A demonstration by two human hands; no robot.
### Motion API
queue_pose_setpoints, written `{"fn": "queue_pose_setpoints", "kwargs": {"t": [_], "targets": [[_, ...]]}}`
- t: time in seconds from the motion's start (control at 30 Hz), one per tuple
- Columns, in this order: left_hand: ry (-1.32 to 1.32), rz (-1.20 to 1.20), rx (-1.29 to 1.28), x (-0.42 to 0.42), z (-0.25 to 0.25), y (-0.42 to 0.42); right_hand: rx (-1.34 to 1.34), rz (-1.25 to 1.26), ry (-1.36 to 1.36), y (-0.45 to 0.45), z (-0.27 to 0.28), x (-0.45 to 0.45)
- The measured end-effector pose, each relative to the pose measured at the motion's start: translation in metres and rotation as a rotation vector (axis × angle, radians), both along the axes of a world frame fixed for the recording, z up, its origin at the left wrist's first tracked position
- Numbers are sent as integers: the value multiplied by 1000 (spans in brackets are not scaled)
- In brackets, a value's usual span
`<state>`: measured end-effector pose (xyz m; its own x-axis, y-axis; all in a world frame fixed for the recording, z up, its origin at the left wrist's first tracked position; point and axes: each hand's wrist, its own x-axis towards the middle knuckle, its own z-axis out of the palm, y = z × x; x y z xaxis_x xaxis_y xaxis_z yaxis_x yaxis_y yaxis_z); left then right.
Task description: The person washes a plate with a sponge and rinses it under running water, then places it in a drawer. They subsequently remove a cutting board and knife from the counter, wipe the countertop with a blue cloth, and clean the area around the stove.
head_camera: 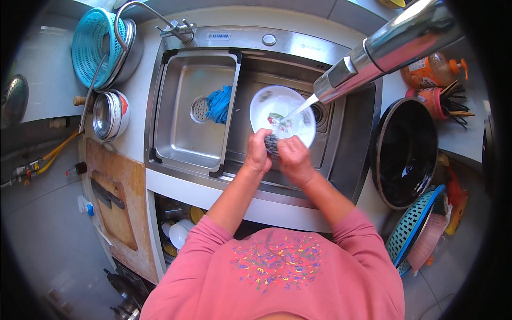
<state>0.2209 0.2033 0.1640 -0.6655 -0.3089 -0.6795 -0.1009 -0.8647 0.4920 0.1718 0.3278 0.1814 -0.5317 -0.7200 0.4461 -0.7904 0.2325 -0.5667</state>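
Note:
Over the right side of the steel sink (336, 144), my left hand (258, 151) and my right hand (295, 160) close together around a dark scouring pad (271, 145), which looks like metal wool. Both hands are at the near edge of a white bowl (261, 114) with a floral pattern inside. Water runs from the chrome faucet (340, 78) into the bowl. How far each hand's fingers grip the pad or the bowl rim is partly hidden. A blue cloth (219, 105) lies in the steel basin insert (188, 148) on the left, beside its drain.
Stacked bowls (105, 116) and a turquoise colander (86, 48) stand left, above a cutting board (116, 240) with a knife (108, 196). A thin curved tap (150, 12) rises behind. At right are a large black basin (408, 152), a soap bottle (428, 71) and a chopstick holder (430, 102).

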Motion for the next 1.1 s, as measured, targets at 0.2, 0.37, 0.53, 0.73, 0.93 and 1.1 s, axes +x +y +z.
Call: {"fn": "queue_pose_setpoints", "kwargs": {"t": [0.2,0.37,0.53,0.73,0.93,1.1], "targets": [[96,-102,-181,6,8,-18,557,82,-359,21,8,-8],[71,-110,-197,3,0,-1,194,-82,-190,-15,-20,-15],[46,-108,-199,3,1,-7,383,-228,-207,1,-33,-12],[60,-101,-150,5,-1,-3,241,-238,-111,-20,-24,-42],[75,-131,-189,4,-11,-6,139,-128,-253,-22,-29,11],[55,-109,-181,1,5,-7,412,-376,-244,-19,-29,-43]]}}
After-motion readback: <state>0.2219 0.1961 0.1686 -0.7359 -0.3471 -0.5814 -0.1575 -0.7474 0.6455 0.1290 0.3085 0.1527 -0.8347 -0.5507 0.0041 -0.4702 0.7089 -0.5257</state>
